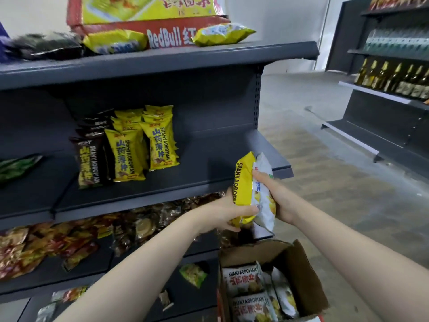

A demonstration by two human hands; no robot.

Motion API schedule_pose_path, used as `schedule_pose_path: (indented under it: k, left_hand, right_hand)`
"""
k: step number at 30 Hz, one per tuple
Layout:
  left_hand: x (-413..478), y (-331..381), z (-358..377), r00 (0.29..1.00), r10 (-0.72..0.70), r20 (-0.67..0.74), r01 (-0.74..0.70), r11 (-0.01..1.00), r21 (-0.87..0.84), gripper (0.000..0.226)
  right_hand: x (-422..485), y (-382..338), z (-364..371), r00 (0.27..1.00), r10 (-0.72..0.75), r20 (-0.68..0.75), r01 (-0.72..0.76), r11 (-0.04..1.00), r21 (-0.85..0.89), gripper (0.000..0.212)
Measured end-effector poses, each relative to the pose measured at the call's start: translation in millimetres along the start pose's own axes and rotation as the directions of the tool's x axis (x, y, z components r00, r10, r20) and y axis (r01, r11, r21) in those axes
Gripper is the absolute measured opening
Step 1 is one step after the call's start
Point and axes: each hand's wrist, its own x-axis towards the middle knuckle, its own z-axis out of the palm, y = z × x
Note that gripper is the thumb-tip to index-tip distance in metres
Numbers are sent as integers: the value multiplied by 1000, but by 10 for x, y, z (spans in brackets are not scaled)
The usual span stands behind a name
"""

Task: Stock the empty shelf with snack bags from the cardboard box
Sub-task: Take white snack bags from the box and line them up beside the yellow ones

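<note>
My left hand (226, 211) grips a yellow snack bag (243, 184) from below and the left, its thumb across the bag's lower front. My right hand (277, 197) grips a white snack bag (263, 198) pressed against the yellow one. Both bags are held upright in front of the right end of the grey middle shelf (209, 163). On that shelf stand rows of yellow bags (160, 145) and brown bags (89, 162). The open cardboard box (299, 270) sits below my hands with several white bags (243, 278) inside.
The top shelf (162, 58) carries loose yellow bags and a red carton. A lower shelf (69, 242) holds a heap of mixed red and brown packets. A second shelving unit (392, 84) with bottles stands across the aisle at right. Bare concrete floor lies between.
</note>
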Motion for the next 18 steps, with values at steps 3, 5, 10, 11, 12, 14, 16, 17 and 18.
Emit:
schedule_pose_path:
  k: [3, 5, 10, 11, 12, 14, 16, 17, 18]
  left_hand:
    - [-87, 46, -226, 996, 53, -75, -47, 996, 70, 79]
    - [-134, 45, -414, 991, 121, -51, -118, 992, 49, 66]
    - [-161, -55, -948, 970, 103, -222, -170, 937, -304, 43]
    - [-138, -74, -1066, 961, 95, -258, -178, 930, -322, 40]
    - [-117, -90, -1177, 956, 92, -279, -184, 929, -323, 39]
    - [-76, -119, -1376, 943, 113, -312, -212, 929, -303, 33]
    - [-32, -123, -1549, 913, 148, -380, -246, 943, -223, 26]
    - [-7, -119, -1636, 888, 156, -433, -244, 957, -154, 25]
    - [27, -117, -1724, 854, 162, -494, -230, 970, -79, 24]
  right_hand:
    - [99, -67, 213, 998, -12, 58, 11, 1000, 10, 56]
    - [190, -115, 366, 997, -22, 75, 23, 1000, -13, 60]
    - [543, -225, 749, 993, -81, 86, 90, 991, -95, 54]
    - [623, -241, 829, 991, -98, 91, 108, 987, -119, 51]
    - [705, -258, 911, 989, -114, 91, 127, 981, -149, 49]
    - [873, -294, 1064, 986, -146, 78, 160, 964, -210, 49]
    - [1041, -337, 1197, 983, -178, 52, 185, 950, -252, 58]
    - [1125, -356, 1252, 980, -193, 47, 198, 940, -279, 61]
    - [1198, -377, 1305, 975, -219, 42, 221, 926, -305, 57]
